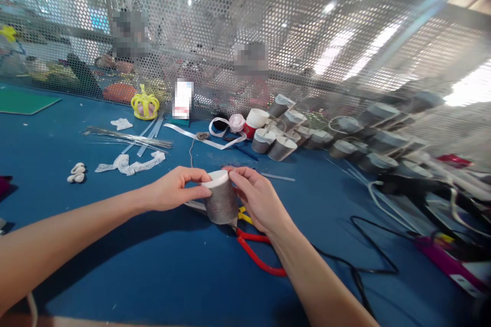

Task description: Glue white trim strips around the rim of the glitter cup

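A white paper cup (221,205) wrapped in grey yarn stands tilted in front of me, between my hands. My left hand (174,188) pinches its rim on the left, with the thumb outside and fingers at the edge. On the right side, my right hand (258,195) is closed at the rim with thumb and fingertips; any yarn end there is too small to make out. Red-handled scissors (256,255) lie under and behind the cup, partly covered by it and my right wrist. Something yellow (244,216) shows between the cup and my right hand.
Several grey-wrapped cups (282,148) are grouped at the back right. Thin wires (134,136), white cloth scraps (130,164) and white ribbon (184,132) lie behind my left hand. A black cable (368,270) runs at right to a purple power strip (447,260). Perforated metal screen (215,25) borders the table.
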{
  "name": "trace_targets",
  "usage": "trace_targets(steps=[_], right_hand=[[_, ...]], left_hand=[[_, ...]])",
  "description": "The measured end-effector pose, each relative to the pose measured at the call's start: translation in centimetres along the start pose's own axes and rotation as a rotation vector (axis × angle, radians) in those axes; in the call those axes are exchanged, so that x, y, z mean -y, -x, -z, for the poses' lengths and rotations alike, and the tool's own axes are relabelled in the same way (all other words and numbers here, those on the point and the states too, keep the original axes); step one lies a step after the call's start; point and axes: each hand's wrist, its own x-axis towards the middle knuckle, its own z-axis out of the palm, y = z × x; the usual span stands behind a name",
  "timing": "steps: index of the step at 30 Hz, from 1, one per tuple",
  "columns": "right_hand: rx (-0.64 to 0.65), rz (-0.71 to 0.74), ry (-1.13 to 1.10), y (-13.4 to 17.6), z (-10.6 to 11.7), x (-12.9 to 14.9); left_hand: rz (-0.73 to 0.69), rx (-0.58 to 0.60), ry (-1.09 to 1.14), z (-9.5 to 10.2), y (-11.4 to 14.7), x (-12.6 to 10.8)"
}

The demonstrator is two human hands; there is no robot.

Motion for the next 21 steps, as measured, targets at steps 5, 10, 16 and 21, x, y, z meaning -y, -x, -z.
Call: trace_targets(steps=[5,10,16,21], right_hand=[[0.048,0.0,-0.028,0.26,-0.02,0.03],[0.085,-0.001,-0.021,0.61,-0.45,0.01],[0.029,0.082,0.058,0.4,-0.56,-0.57],[-0.024,0.231,0.296,0.86,-0.91,-0.8]], left_hand=[[-0.005,0.03,0.085,0.04,-0.05,-0.36],[-0.001,0.042,0.131,0.1,-0.08,-0.5],[-0.003,0.041,0.042,0.29,-0.02,-0.16],[0.042,0.004,-0.089,-0.21,0.01,-0.58]])
